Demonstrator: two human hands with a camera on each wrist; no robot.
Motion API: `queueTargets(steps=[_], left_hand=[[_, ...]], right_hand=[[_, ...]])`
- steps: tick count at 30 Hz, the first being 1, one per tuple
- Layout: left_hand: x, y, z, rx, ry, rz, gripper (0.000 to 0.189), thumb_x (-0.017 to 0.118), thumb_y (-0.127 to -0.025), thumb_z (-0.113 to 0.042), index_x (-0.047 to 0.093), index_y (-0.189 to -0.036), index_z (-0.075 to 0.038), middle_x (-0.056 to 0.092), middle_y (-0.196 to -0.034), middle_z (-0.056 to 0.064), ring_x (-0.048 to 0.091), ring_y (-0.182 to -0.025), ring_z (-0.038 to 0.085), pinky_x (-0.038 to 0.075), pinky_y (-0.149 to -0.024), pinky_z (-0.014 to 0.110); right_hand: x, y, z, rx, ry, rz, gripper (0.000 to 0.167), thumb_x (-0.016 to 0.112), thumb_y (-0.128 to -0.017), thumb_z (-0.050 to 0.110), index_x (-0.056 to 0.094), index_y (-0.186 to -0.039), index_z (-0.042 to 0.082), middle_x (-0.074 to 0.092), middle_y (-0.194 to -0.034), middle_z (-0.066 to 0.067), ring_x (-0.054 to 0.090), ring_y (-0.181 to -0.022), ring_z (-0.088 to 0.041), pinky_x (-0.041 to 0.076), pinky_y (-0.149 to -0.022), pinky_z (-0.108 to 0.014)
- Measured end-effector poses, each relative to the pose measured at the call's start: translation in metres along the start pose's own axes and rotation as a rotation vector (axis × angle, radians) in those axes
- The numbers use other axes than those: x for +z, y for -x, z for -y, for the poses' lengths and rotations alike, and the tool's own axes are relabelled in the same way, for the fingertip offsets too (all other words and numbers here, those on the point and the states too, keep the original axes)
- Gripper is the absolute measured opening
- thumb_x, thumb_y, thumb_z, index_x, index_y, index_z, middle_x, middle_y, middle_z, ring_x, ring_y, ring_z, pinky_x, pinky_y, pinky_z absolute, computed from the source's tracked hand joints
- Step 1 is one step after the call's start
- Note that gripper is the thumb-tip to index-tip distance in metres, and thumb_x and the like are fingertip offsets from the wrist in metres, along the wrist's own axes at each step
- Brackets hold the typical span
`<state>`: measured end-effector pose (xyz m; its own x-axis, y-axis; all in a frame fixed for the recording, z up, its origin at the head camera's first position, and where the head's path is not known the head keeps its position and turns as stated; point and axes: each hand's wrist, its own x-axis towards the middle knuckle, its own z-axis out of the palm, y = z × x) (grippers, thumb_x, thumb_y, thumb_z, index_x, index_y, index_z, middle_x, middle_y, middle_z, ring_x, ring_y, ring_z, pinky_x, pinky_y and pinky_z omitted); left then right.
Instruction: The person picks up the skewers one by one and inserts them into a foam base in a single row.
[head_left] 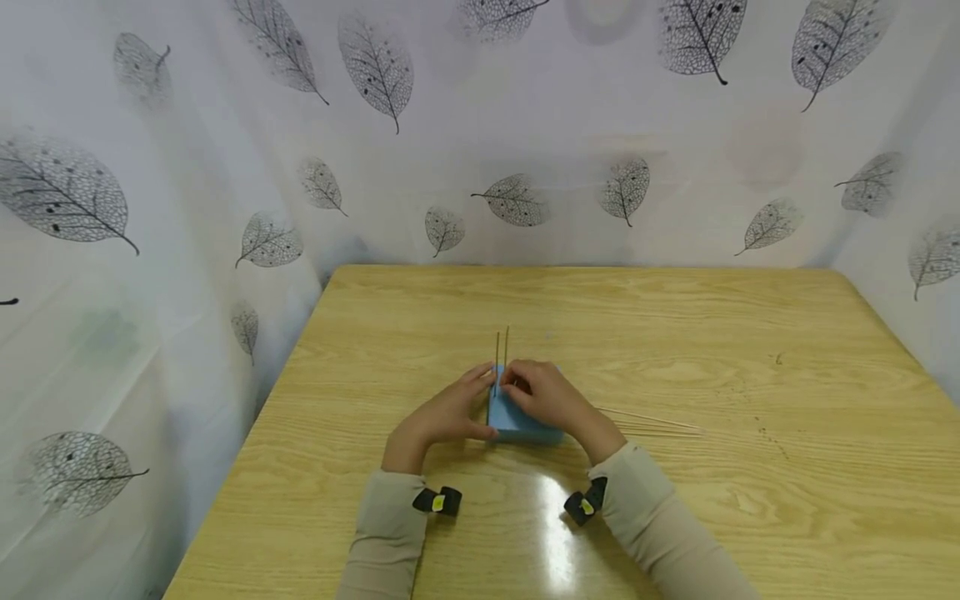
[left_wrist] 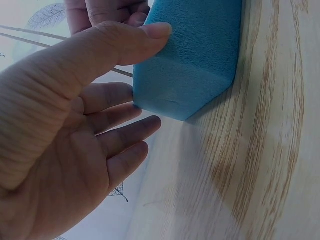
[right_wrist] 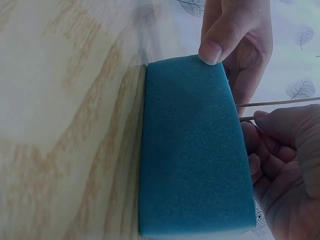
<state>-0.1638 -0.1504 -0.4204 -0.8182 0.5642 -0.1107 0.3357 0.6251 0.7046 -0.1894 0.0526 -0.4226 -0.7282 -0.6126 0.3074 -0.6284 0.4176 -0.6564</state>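
Observation:
A blue foam block (head_left: 525, 427) rests on the wooden table. My left hand (head_left: 444, 414) holds its left end, the thumb (left_wrist: 157, 31) pressing the near face and the other fingers spread along the far side. Two thin wooden sticks rise from the block's top; the left stick (head_left: 497, 354) stands in the foam near the left edge. Low down, my right hand (head_left: 551, 393) pinches the right stick (head_left: 506, 343) between thumb and fingers, close over the foam. In the right wrist view its lower end (right_wrist: 246, 119) meets the block's top, partly hidden by the fingers.
Several more thin sticks (head_left: 652, 426) lie on the table to the right, partly behind my right forearm. The wooden table (head_left: 750, 350) reaches back to a white curtain (head_left: 555, 108) printed with dark leaves, which also hangs at both sides.

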Motion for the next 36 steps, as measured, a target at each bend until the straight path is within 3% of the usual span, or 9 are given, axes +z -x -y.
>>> queueTargets(steps=[7, 13, 22, 28, 36], left_hand=[[0.0, -0.001, -0.001, -0.009, -0.012, 0.007, 0.088, 0.078, -0.079, -0.02, 0.027, -0.147, 0.001, 0.016, -0.157, 0.014, 0.02, -0.141, 0.03, 0.025, -0.112, 0.045], [0.0, -0.002, -0.001, -0.013, -0.034, 0.006, 0.09, 0.079, -0.078, -0.021, 0.027, -0.147, 0.001, 0.016, -0.156, 0.014, 0.019, -0.142, 0.03, 0.024, -0.112, 0.044], [0.001, -0.002, 0.001, 0.001, -0.054, 0.004, 0.09, 0.079, -0.077, -0.021, 0.027, -0.147, 0.003, 0.017, -0.156, 0.014, 0.019, -0.141, 0.031, 0.023, -0.113, 0.043], [0.001, -0.001, 0.0, -0.001, -0.062, 0.012, 0.091, 0.079, -0.078, -0.021, 0.025, -0.148, 0.002, 0.015, -0.156, 0.014, 0.019, -0.141, 0.031, 0.024, -0.112, 0.044], [0.002, -0.001, 0.0, -0.007, -0.061, 0.018, 0.091, 0.078, -0.078, -0.021, 0.024, -0.148, 0.001, 0.014, -0.157, 0.013, 0.018, -0.142, 0.031, 0.024, -0.112, 0.045]], right_hand=[[-0.005, 0.004, 0.0, 0.069, 0.0, -0.015, 0.01, 0.061, -0.09, 0.006, 0.065, -0.098, 0.003, 0.065, -0.087, -0.004, 0.055, -0.071, -0.009, 0.048, -0.061, -0.024], [-0.011, 0.012, -0.006, 0.084, 0.017, -0.055, 0.009, 0.063, -0.088, 0.004, 0.066, -0.097, 0.002, 0.066, -0.088, -0.006, 0.057, -0.073, -0.011, 0.049, -0.064, -0.027], [-0.025, 0.027, -0.012, 0.097, 0.011, -0.127, 0.009, 0.065, -0.086, 0.001, 0.066, -0.095, 0.0, 0.064, -0.083, -0.004, 0.051, -0.068, -0.01, 0.046, -0.059, -0.026], [-0.034, 0.039, -0.021, 0.144, -0.005, -0.129, 0.01, 0.064, -0.088, 0.002, 0.066, -0.098, 0.001, 0.064, -0.083, -0.002, 0.051, -0.068, -0.008, 0.046, -0.059, -0.025], [-0.044, 0.054, -0.032, 0.196, -0.01, -0.133, 0.012, 0.062, -0.09, 0.003, 0.064, -0.101, -0.001, 0.066, -0.083, -0.009, 0.056, -0.065, -0.01, 0.048, -0.056, -0.025]])
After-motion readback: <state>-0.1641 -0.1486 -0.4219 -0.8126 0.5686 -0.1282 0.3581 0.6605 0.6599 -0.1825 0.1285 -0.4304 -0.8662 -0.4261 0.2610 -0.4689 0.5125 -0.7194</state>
